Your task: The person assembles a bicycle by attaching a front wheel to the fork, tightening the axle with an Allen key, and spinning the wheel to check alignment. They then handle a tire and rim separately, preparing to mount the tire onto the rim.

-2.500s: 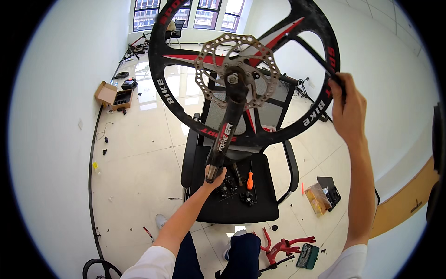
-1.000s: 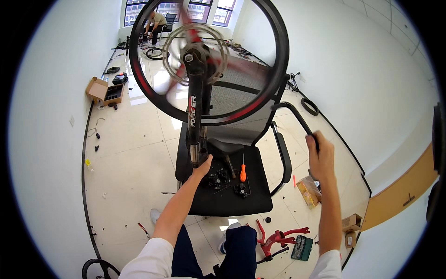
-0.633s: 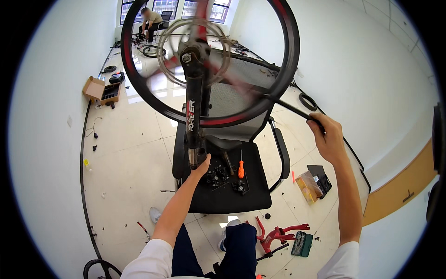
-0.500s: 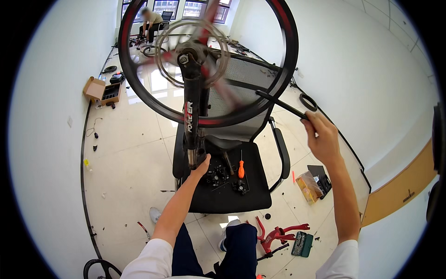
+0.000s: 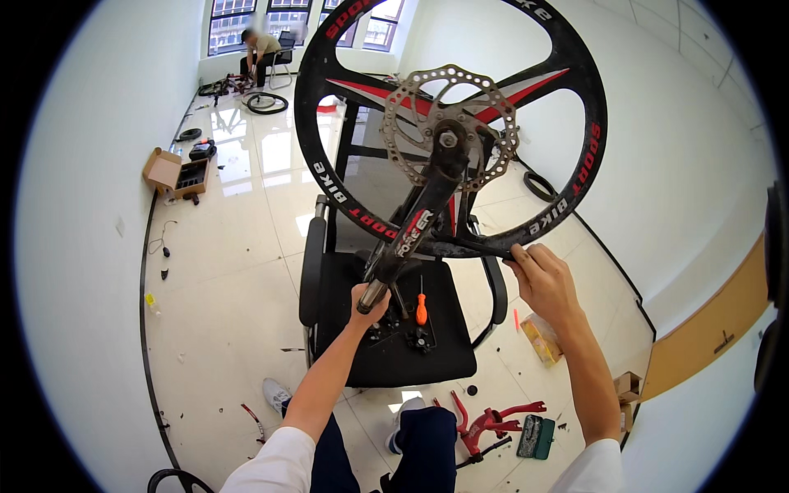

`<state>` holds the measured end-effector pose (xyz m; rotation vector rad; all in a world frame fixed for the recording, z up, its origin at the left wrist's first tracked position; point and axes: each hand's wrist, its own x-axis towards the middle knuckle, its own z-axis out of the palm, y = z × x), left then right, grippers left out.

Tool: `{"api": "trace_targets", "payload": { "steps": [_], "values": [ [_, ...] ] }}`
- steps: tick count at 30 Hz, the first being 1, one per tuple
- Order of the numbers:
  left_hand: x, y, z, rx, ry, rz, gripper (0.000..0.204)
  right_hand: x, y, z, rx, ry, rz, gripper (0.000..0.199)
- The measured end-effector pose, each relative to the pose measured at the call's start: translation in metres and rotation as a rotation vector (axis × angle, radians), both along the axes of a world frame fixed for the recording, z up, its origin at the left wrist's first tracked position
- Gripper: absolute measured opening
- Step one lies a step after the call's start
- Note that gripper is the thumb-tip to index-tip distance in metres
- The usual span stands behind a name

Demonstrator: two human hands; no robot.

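My left hand (image 5: 376, 313) is closed around the lower end of a black bicycle fork (image 5: 428, 195), which leans up and to the right. At its upper end the fork carries a black wheel rim (image 5: 593, 135) with red and white spokes and no tire. A drilled brake disc (image 5: 503, 108) sits at the hub. My right hand (image 5: 546, 287) grips a slim black rod (image 5: 485, 247), laid against the lower edge of the rim. The rod's exact kind cannot be made out. Beneath the fork is a black office chair (image 5: 411, 367).
On the seat lie an orange-handled screwdriver (image 5: 422, 313) and small black parts (image 5: 421, 340). The floor holds a red bike frame (image 5: 483, 426), a green case (image 5: 536, 436), a yellow box (image 5: 542, 340) and an open carton (image 5: 164, 168). A person (image 5: 261, 51) bends over parts near the windows.
The blurred, turning wheel now appears still. Fork and wheel have tilted to the right. My right hand has moved down and slightly left, bringing the rod against the rim's lower edge.
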<state>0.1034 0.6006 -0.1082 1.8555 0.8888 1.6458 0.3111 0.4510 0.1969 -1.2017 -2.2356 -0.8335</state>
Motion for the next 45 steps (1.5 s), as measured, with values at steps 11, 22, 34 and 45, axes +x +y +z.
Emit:
{"api": "trace_targets", "payload": {
  "steps": [11, 22, 34, 45],
  "values": [
    [-0.011, 0.019, -0.012, -0.28, 0.035, 0.091, 0.018, 0.019, -0.049, -0.02, -0.114, 0.486, -0.121, 0.01],
    [-0.021, 0.022, -0.004, -0.509, -0.086, 0.136, 0.023, -0.041, -0.083, -0.239, -1.224, 2.066, 0.373, 0.019],
    [-0.016, 0.002, -0.022, -0.162, 0.035, 0.101, 0.027, 0.01, 0.059, 0.035, -0.294, 1.59, 0.3, 0.022],
    [-0.017, -0.004, -0.021, -0.183, 0.119, 0.101, 0.028, -0.021, 0.08, 0.094, -0.329, 1.382, 0.278, 0.022]
  ]
}}
